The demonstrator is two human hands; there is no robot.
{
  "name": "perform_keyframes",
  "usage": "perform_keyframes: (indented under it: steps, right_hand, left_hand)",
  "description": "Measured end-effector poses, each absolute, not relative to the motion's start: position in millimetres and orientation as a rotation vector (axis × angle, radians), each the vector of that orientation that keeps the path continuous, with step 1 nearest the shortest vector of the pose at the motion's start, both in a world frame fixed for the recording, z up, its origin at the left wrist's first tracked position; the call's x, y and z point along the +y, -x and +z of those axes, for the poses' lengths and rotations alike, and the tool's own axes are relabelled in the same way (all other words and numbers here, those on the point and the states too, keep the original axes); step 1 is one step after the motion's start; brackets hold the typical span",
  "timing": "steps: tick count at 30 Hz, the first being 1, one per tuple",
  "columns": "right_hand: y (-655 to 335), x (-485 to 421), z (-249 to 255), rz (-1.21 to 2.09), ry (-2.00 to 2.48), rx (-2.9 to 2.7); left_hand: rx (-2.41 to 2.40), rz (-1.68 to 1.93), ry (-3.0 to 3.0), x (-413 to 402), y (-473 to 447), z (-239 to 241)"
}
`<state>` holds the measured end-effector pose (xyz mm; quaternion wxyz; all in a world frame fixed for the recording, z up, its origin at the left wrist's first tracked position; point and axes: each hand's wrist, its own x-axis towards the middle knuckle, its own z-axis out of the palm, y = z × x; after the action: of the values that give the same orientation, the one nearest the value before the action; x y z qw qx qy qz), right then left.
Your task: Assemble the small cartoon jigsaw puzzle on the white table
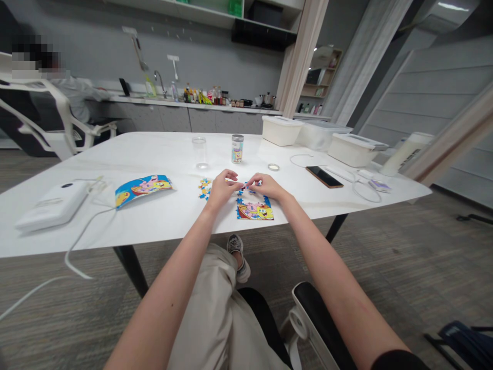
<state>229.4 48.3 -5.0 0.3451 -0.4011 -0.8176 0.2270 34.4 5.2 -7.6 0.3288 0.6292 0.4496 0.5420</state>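
Note:
My left hand and my right hand meet fingertip to fingertip at the upper left of a partly assembled jigsaw puzzle. Pinched between them is a small dark jigsaw piece, mostly covered by the fingers. The puzzle's lower part shows a yellow and a pink cartoon figure; its top is ragged and partly hidden by my right hand. Loose jigsaw pieces lie in a heap just left of my left hand. Farther left, a curled picture sheet shows similar cartoon figures.
Behind my hands stand a clear jar and a lidded cartoon can, with a ring-shaped lid nearby. A phone, cables and white bins are at right. A white device lies left. Someone sits at far left.

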Motion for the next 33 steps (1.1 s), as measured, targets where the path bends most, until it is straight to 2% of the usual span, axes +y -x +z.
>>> perform_keyframes:
  steps: [2, 6, 9, 13, 20, 25, 33]
  right_hand:
    - [-228, 45, -3, 0.63, 1.017, -2.101]
    - [-224, 42, 0, 0.975, 0.948, -2.029]
    - [-224, 40, -1, 1.1, 0.889, -1.951]
    - [-236, 25, -3, 0.974, 0.95, -1.925]
    - [-257, -2, -10, 0.774, 1.126, -1.976]
    - [-256, -1, -12, 0.778, 1.161, -1.987]
    - [-257, -3, -12, 0.756, 1.163, -2.011]
  left_hand:
    - [1.171, 1.417, -1.662, 4, -35, -7]
    - [1.124, 1.399, -1.703, 5, -36, -8]
    - [1.112, 1.377, -1.779, 6, -37, -8]
    - [1.219, 1.362, -2.129, -6, -38, 0]
    - [1.356, 1.101, -2.548, -72, -42, 2]
    - [1.33, 1.022, -2.737, -102, -56, -15]
    - [1.399, 0.798, -2.984, -107, -63, -20]
